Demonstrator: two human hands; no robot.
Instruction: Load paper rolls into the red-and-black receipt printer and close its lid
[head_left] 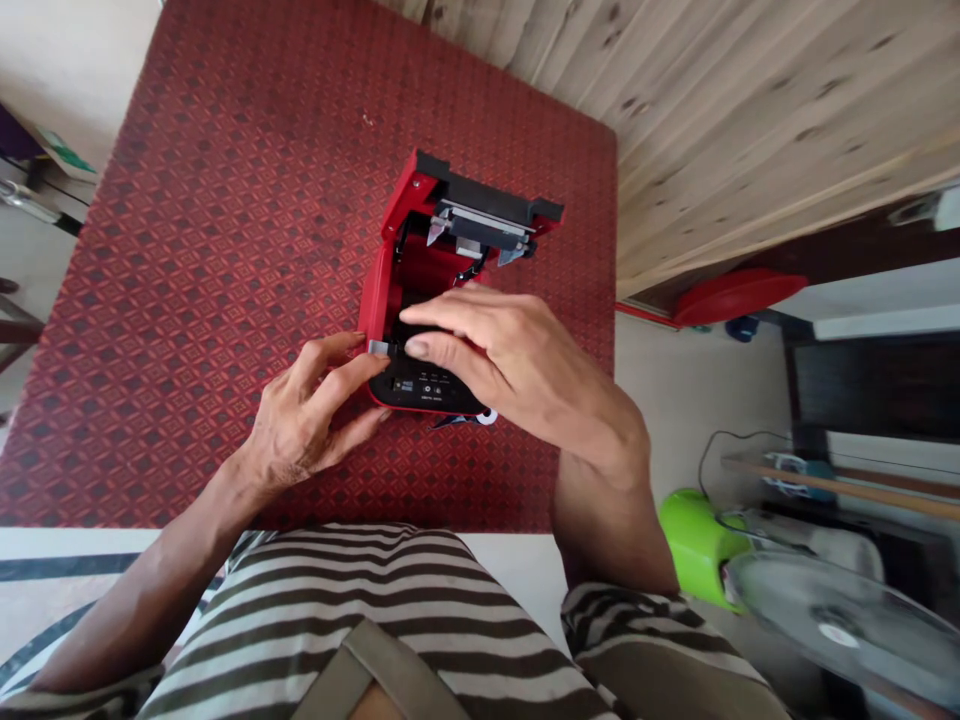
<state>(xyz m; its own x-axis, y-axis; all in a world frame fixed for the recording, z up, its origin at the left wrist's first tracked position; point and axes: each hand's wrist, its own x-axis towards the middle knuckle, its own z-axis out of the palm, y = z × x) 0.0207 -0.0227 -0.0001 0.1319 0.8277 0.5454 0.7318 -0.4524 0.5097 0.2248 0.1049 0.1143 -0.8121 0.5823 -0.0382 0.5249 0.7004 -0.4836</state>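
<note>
A small red and black receipt printer (390, 270) stands on a red patterned tablecloth (225, 250), its lid swung up at the far side. My left hand (315, 420) touches the printer's near left corner, with the thumb and forefinger pinching a small grey tab there. My right hand (510, 360) lies over the printer's open paper bay, fingers bent down and pressed against its front edge above the black button panel. What lies under the right fingers is hidden.
The table's right edge runs near a wooden plank wall (750, 120). A green fan base (697, 540) and fan grille (840, 620) stand low at the right. A red object (735, 295) lies by the wall. My striped shirt fills the bottom.
</note>
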